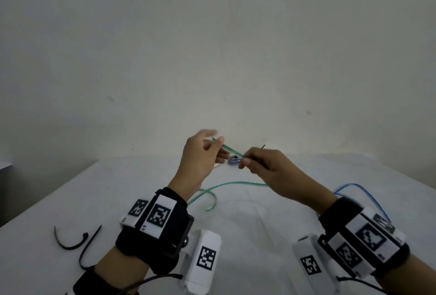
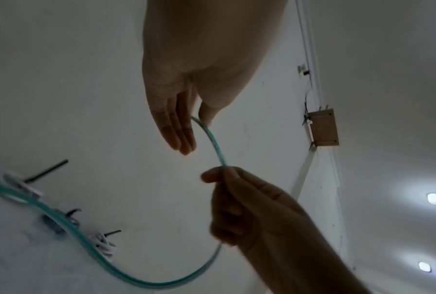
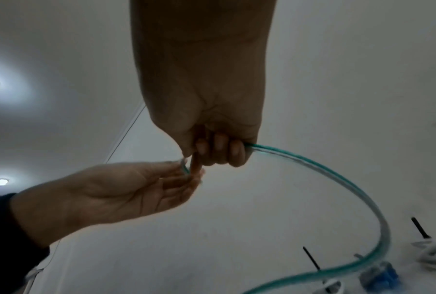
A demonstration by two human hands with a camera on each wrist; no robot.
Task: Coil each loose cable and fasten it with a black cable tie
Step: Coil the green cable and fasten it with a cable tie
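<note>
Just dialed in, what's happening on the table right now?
A person is working on the green cable, holding a short stretch of it in the air between both hands. The left hand pinches it near its end; the right hand grips it further along, and the rest trails onto the white table. It isn't coiled yet. Two loose black cable ties lie at the left, a loose blue cable at the right.

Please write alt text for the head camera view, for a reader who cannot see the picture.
Two hands hold a green cable in the air above a white table: the left hand pinches its end, the right hand grips it further along. The rest of the cable trails onto the table, and two loose black cable ties lie at the lower left.
</note>
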